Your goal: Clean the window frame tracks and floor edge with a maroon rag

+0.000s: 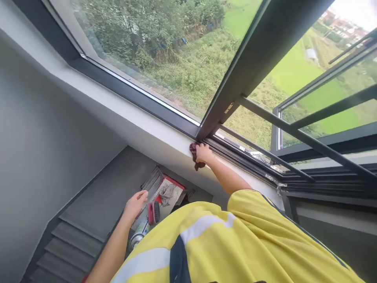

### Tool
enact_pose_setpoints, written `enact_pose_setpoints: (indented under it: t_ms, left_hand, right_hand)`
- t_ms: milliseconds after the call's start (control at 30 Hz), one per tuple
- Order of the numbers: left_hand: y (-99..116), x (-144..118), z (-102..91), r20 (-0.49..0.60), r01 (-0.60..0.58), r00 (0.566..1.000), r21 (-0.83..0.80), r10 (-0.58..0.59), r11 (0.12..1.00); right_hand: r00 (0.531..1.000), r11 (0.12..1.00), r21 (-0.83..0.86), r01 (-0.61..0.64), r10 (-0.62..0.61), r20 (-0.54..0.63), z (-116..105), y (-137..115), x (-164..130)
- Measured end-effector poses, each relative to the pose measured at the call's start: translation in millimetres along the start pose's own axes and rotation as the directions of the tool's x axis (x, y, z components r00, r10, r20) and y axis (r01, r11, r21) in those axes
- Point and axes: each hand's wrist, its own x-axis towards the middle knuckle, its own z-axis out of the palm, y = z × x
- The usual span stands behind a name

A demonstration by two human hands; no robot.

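Brush (pixel 154 212) and spray can (pixel 138 236) lower centre, dark frame post (pixel 235 78) above — right hand (pixel 203 153) stretched out, fingers clamping maroon rag (pixel 194 155) on sill (pixel 141 122), left hand (pixel 134 204) loosely open.

The right hand (pixel 203 152) lay on a crumpled dark-red cloth (pixel 194 155) on the white plastered sill (pixel 141 118), just below the dark metal window frame (pixel 165 112). The left hand (pixel 134 204) hung lower left, above a red-backed scrubbing brush (pixel 154 212) beside a silver spray can (pixel 138 236).
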Motion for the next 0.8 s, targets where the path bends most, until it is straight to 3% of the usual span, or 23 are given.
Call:
enact_pose_setpoints:
  t_ms: [67, 133, 200, 233, 267, 333, 433, 533, 600, 633, 700, 767, 800]
  left_hand:
    - [1, 9, -2.6, 0.015, 0.003, 1.000, 0.029, -0.004, 1.000]
    - [0, 20, -4.7, 0.031, 0.021, 0.999, 0.073, -0.024, 0.997]
    - [-1, 31, -5.2, 0.042, 0.039, 0.998, 0.121, -0.044, 0.992]
    - [-1, 37, -4.4, 0.049, 0.048, 0.997, 0.148, -0.056, 0.988]
    - [-1, 42, -2.7, 0.055, 0.056, 0.996, 0.176, -0.067, 0.983]
    - [1, 51, 3.3, 0.067, 0.071, 0.994, 0.223, -0.088, 0.972]
    - [9, 63, 17.9, 0.098, 0.095, 0.987, 0.276, -0.127, 0.956]
    - [21, 70, 34.5, 0.137, 0.109, 0.977, 0.328, -0.162, 0.938]
    - [28, 71, 43.4, 0.159, 0.104, 0.973, 0.343, -0.167, 0.933]
    - [31, 70, 46.5, 0.167, 0.098, 0.972, 0.347, -0.165, 0.933]
    - [33, 69, 49.1, 0.174, 0.087, 0.972, 0.362, -0.159, 0.928]
    - [33, 69, 46.9, 0.171, 0.093, 0.970, 0.388, -0.171, 0.917]
    - [33, 70, 44.4, 0.168, 0.104, 0.968, 0.406, -0.187, 0.908]
  right_hand:
    - [0.990, 0.991, 0.000, -0.137, 0.137, 0.044, 21, 57, -43]
    - [0.947, 0.955, -0.010, -0.295, 0.294, 0.126, 33, 108, -86]
    - [0.892, 0.910, 0.012, -0.415, 0.404, 0.203, 31, 139, -118]
    - [0.883, 0.896, 0.046, -0.441, 0.425, 0.198, 24, 142, -128]
    - [0.893, 0.893, 0.097, -0.440, 0.422, 0.157, 15, 137, -132]
    - [0.937, 0.917, 0.220, -0.332, 0.348, -0.037, -6, 100, -120]
    - [0.944, 0.959, 0.283, -0.010, 0.103, -0.315, -27, 4, -56]
    - [0.913, 0.973, 0.192, 0.125, -0.037, -0.407, -27, -76, 26]
    - [0.943, 0.984, 0.156, 0.086, -0.030, -0.330, -18, -88, 56]
    - [0.959, 0.984, 0.171, 0.048, 0.002, -0.283, -12, -78, 58]
    - [0.980, 0.970, 0.233, -0.064, 0.106, -0.170, 3, -31, 36]
    - [0.972, 0.954, 0.270, -0.132, 0.178, -0.153, 22, 39, -15]
    - [0.946, 0.923, 0.283, -0.261, 0.303, -0.117, 32, 76, -47]
